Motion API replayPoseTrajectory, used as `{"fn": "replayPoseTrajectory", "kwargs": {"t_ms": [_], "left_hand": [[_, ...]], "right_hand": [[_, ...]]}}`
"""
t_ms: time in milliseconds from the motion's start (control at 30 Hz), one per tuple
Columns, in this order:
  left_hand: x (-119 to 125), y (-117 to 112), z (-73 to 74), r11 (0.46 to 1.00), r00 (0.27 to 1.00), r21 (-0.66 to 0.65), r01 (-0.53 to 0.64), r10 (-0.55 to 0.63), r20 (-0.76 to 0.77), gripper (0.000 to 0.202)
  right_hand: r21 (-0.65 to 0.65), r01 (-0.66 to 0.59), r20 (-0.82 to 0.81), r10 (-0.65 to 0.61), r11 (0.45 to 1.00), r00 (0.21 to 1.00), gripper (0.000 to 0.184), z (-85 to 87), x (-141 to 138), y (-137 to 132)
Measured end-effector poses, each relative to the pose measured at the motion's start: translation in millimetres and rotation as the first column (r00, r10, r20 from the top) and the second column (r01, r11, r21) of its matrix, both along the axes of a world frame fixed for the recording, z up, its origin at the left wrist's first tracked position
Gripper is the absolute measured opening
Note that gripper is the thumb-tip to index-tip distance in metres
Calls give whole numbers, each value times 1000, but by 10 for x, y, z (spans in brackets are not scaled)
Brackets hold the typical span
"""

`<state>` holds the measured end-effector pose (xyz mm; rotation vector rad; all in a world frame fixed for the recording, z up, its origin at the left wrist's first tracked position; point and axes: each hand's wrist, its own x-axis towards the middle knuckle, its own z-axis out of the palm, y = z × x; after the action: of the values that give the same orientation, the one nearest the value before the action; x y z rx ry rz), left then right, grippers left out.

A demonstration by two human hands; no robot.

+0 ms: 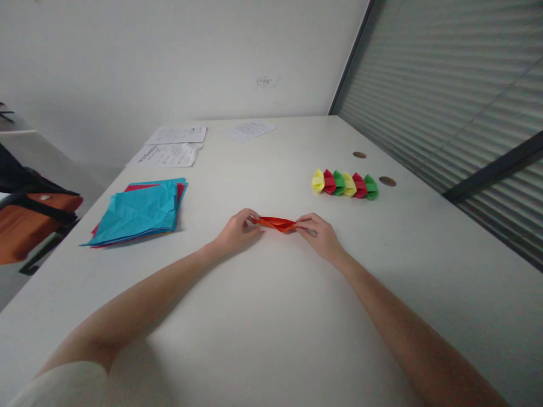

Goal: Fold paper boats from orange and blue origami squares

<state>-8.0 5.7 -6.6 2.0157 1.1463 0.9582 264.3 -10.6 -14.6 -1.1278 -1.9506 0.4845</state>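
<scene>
A folded piece of orange-red paper is stretched between my two hands near the middle of the table. My left hand pinches its left end between thumb and fingers. At the opposite end, my right hand grips the paper's tip the same way. The paper is narrow, with a pointed fold facing me. Beyond my right hand lies a row of folded paper pieces in yellow, red and green, overlapping side by side.
On the left of the white table lies a stack of crumpled coloured paper, blue on top. Printed sheets lie at the back left, another sheet at the back. Two round inserts sit near the right edge, beside window blinds. An orange chair stands left.
</scene>
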Motion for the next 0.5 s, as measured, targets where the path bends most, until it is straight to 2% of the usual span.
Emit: {"fn": "replayPoseTrajectory", "kwargs": {"t_ms": [67, 200, 400, 500], "left_hand": [[-4, 8, -21, 1000, 1000, -5, -26, 26, 10, 25], [-16, 14, -26, 998, 998, 34, 61, -61, 2, 13], [-25, -27, -5, 976, 977, 88, 198, -190, -94, 20], [-23, -29, -14, 966, 968, 125, 225, -206, -144, 26]], "right_hand": [[4, 7, 11, -7, 1000, 1000, 19, -10, -1, 6], [15, 12, 16, -12, 1000, 1000, 19, -7, -14, 1], [-8, 13, 27, -13, 1000, 1000, 21, 36, -67, -45], [-12, 6, 26, -6, 1000, 1000, 23, 54, -105, -64]]}}
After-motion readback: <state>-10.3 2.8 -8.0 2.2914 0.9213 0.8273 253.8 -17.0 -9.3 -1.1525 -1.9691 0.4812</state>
